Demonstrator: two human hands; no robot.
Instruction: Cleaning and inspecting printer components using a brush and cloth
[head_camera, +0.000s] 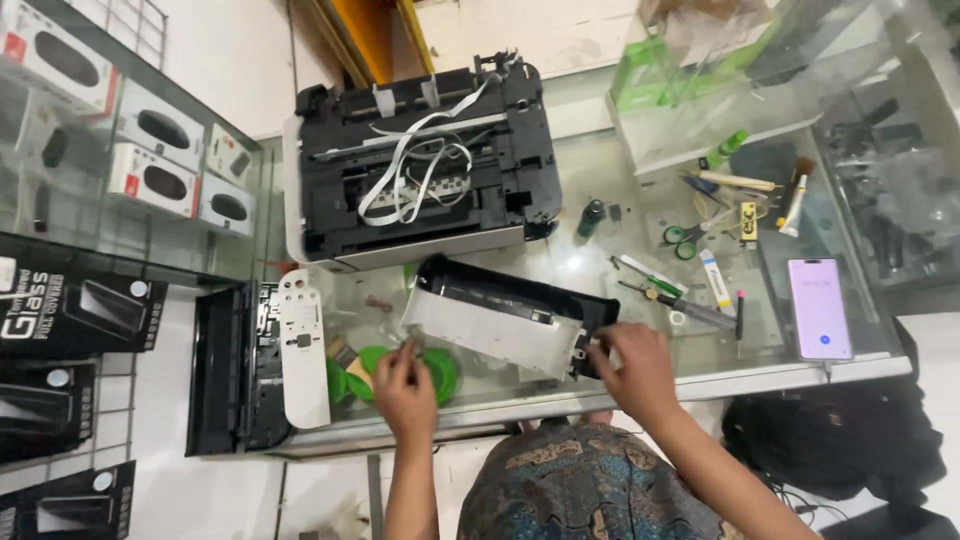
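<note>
1. While the opened printer (425, 160) sits at the back of the glass counter (640, 385), a black-and-white printer panel (505, 318) lies near the front edge.
2. Left hand (403, 385) pinches the panel's left end, fingers closed.
3. Right hand (632, 368) grips its right end.
4. Scissors (688, 236) and a phone (819, 308) lie to the right.

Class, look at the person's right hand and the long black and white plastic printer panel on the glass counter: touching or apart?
Touching. The head view shows the right hand gripping the right end of the long black and white plastic printer panel, fingers wrapped on its edge.
</note>
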